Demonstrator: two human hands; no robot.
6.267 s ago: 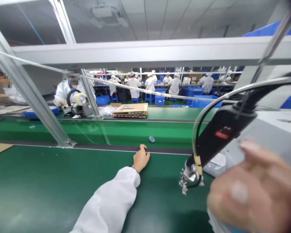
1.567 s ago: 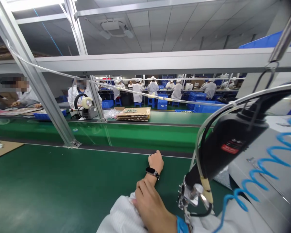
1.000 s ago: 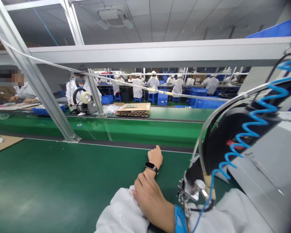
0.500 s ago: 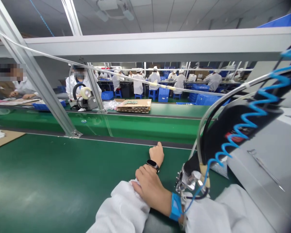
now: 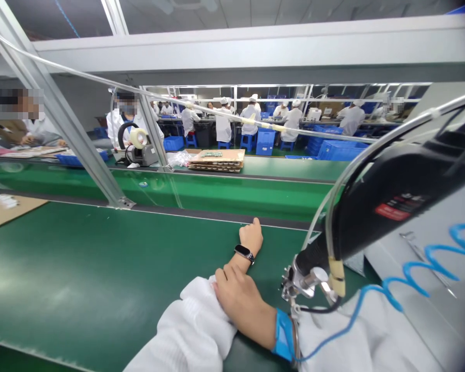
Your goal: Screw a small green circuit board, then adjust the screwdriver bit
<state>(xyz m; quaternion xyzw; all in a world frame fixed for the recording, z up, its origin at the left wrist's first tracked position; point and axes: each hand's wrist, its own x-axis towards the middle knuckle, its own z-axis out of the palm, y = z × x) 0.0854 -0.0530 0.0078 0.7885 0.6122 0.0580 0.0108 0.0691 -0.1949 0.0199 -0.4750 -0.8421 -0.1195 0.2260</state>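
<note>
Factory assembly hall. Workers in white coats and caps (image 5: 221,124) sit at long benches among blue plastic crates (image 5: 265,141); a black power screwdriver (image 5: 391,199) hangs over a green surface (image 5: 112,258).

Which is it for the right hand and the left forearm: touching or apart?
Touching. The head view shows the right hand draped across the left forearm, fingers lying over it between watch and sleeve, no gap.

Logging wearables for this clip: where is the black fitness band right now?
In the head view, just below center, the black fitness band is on the left wrist, between the left hand and right hand.
</note>
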